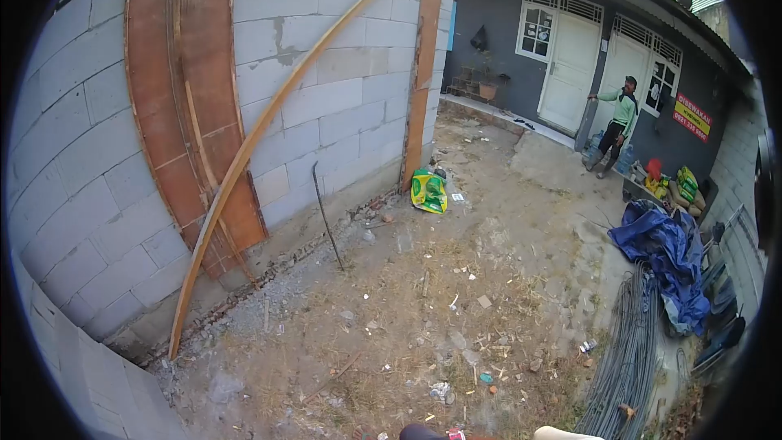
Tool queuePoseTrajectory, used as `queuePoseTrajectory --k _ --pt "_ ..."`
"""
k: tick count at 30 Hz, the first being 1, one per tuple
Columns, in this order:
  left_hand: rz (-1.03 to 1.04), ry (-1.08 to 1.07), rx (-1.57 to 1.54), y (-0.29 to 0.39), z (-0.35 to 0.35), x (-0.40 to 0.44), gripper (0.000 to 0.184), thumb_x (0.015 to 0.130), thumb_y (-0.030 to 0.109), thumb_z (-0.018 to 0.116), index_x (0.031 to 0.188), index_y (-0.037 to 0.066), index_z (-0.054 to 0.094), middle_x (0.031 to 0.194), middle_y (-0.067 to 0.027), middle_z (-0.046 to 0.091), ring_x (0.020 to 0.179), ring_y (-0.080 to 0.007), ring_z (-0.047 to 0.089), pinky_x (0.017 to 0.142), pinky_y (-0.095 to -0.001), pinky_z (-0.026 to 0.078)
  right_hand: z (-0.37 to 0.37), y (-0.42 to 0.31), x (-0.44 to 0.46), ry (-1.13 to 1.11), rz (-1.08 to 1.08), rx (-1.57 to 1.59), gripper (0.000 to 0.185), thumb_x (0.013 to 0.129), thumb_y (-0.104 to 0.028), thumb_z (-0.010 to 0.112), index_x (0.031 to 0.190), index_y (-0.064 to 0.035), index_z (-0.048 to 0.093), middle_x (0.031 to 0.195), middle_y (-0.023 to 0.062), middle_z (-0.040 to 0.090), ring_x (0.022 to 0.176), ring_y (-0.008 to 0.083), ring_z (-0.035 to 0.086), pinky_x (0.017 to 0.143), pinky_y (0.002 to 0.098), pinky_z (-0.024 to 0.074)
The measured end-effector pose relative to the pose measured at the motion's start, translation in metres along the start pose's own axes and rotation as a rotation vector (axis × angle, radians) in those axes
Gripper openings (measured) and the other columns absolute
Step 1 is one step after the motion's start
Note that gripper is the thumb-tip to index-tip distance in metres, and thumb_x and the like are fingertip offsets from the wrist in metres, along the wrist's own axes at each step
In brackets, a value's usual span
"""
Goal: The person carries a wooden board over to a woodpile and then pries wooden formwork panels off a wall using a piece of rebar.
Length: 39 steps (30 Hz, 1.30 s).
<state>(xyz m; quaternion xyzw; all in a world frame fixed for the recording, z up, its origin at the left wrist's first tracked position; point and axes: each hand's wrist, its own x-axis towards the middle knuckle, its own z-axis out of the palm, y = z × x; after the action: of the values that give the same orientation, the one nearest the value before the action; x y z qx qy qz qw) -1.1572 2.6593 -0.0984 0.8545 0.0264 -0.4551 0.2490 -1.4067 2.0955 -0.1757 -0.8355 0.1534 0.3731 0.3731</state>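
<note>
Neither my left hand nor my right hand can be made out. At the bottom edge, a dark rounded shape [420, 433] and a pale rounded shape [562, 433] show only in part; I cannot tell what they are. A long wooden plank [274, 106] leans diagonally across the grey block wall [326, 85]. Behind it, brown formwork boards [216, 81] stand against the wall. A thin dark rod [327, 216] rises from the ground near the wall's base. A green and yellow sack [429, 191] lies by the narrow brown board [422, 85].
Long metal rods [623, 358] lie at the lower right beside a crumpled blue tarp [664, 248]. A person [621, 118] in a green top stands near the white doors [568, 73]. Debris litters the uneven dirt ground [521, 236]. Filled sacks [687, 185] sit at the right.
</note>
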Motion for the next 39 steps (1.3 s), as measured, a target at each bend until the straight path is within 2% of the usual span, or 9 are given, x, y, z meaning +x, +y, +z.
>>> queuePoseTrajectory --k 12,17,19,23,24,27,30,34,39 --pt "0.197 0.082 -0.082 0.139 -0.156 0.218 0.061 0.107 0.047 0.044 0.151 0.005 0.05 0.16 -0.0194 0.044 0.151 -0.027 0.036 0.126 -0.0434 0.025 -0.161 -0.1 0.154 0.167 0.067 0.158 0.036 0.093 -0.04 0.06 0.114 -0.0164 0.076 0.121 0.0138 0.073 0.114 0.0338 0.068 0.094 0.046 0.0537" --pt "0.081 0.007 -0.107 0.161 -0.181 0.264 0.05 0.095 0.041 0.06 0.124 0.0 0.063 0.131 -0.0185 0.062 0.126 -0.0286 0.057 0.106 -0.0422 0.043 -0.244 -0.081 0.311 0.09 -0.188 -0.302 0.031 0.091 -0.037 0.06 0.104 -0.0145 0.077 0.114 0.0113 0.074 0.105 0.0298 0.071 0.085 0.0428 0.0567" --pt "0.044 0.016 -0.101 0.162 -0.193 0.281 0.046 0.091 0.039 0.067 0.113 -0.001 0.068 0.12 -0.0181 0.07 0.116 -0.0293 0.065 0.098 -0.0418 0.05 -0.346 -0.169 0.307 -0.018 -0.015 0.028 0.041 0.09 -0.042 0.062 0.115 -0.0124 0.076 0.093 0.0146 0.078 0.081 0.0268 0.075 0.077 0.0404 0.0568" --pt "-0.074 0.277 -0.039 0.181 -0.251 0.341 0.048 0.082 0.036 0.075 0.099 -0.009 0.071 0.109 -0.021 0.076 0.108 -0.029 0.073 0.091 -0.0395 0.057 -0.519 -0.302 0.355 0.282 -0.154 0.306 0.048 0.092 -0.027 0.067 0.124 0.0078 0.067 0.099 0.018 0.077 0.088 0.0222 0.075 0.079 0.0372 0.0578" --pt "-0.1 0.341 -0.348 0.198 -0.274 0.343 0.049 0.08 0.035 0.075 0.098 -0.011 0.07 0.107 -0.0233 0.075 0.101 -0.0347 0.073 0.088 -0.0415 0.057 -0.569 -0.341 0.361 0.318 -0.225 0.313 0.049 0.095 -0.026 0.067 0.129 0.0092 0.064 0.104 0.02 0.077 0.091 0.0249 0.076 0.081 0.0381 0.058" --pt "0.079 0.604 -0.982 0.244 -0.353 0.374 0.026 0.087 0.024 0.072 0.094 -0.001 0.071 0.085 -0.0117 0.069 0.079 -0.0228 0.066 0.069 -0.0342 0.053 -0.706 -0.47 0.38 0.499 -0.392 0.272 0.051 0.097 -0.026 0.069 0.133 0.009 0.06 0.109 0.0227 0.075 0.098 0.026 0.075 0.086 0.0382 0.0574" --pt "0.195 0.686 -1.412 0.324 -0.468 0.39 0.05 0.09 0.026 0.076 0.128 -0.003 0.061 0.111 -0.0108 0.07 0.099 -0.0226 0.068 0.078 -0.0354 0.055 -0.816 -0.599 0.378 0.613 -0.618 0.344 0.057 0.097 -0.03 0.072 0.137 0.008 0.056 0.116 0.0212 0.072 0.102 0.0249 0.073 0.087 0.0356 0.0568" --pt "0.381 1.278 -0.529 0.473 -0.611 0.359 0.063 0.088 0.02 0.077 0.14 -0.002 0.05 0.138 -0.0207 0.056 0.132 -0.0375 0.052 0.115 -0.0467 0.037 -0.92 -0.754 0.362 0.677 -0.894 0.404 0.059 0.099 -0.034 0.072 0.139 0.0058 0.054 0.118 0.0175 0.07 0.102 0.0214 0.07 0.09 0.0349 0.0574" --pt "0.73 1.434 -0.335 0.616 -0.74 0.334 0.071 0.084 0.012 0.079 0.145 0.001 0.045 0.149 -0.0218 0.045 0.14 -0.0414 0.042 0.118 -0.0512 0.033 -1.018 -0.903 0.377 0.713 -1.113 0.602 0.078 0.099 -0.043 0.07 0.15 0.0088 0.039 0.134 0.0242 0.059 0.12 0.0287 0.064 0.097 0.0403 0.0573"
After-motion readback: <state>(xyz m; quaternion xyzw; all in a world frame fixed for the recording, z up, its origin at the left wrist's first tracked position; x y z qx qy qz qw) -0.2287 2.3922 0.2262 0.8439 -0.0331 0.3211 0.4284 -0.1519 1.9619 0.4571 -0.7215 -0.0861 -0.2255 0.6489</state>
